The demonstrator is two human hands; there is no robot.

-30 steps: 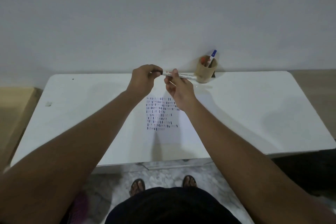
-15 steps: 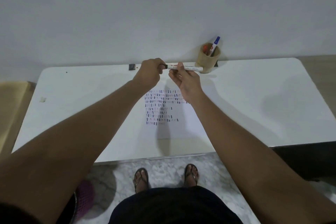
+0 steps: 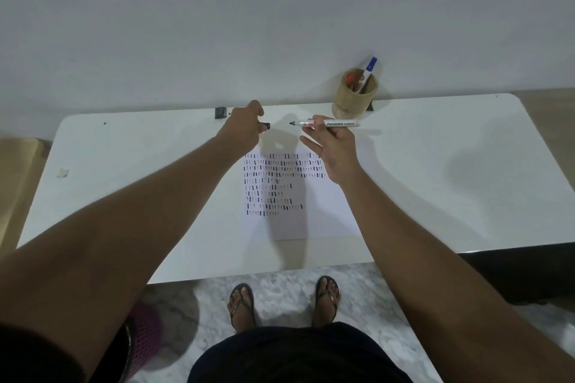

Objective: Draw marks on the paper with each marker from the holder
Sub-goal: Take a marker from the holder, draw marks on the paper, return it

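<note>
Dim, soft shadows, wide-angle edge bowing

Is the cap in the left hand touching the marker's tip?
Apart. The head view shows bare table between the cap in the left hand and the marker tip.

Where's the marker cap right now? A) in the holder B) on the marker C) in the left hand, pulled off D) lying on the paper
C: the left hand pinches the black cap, clear of the bare tip of the marker held in the right hand.
</note>
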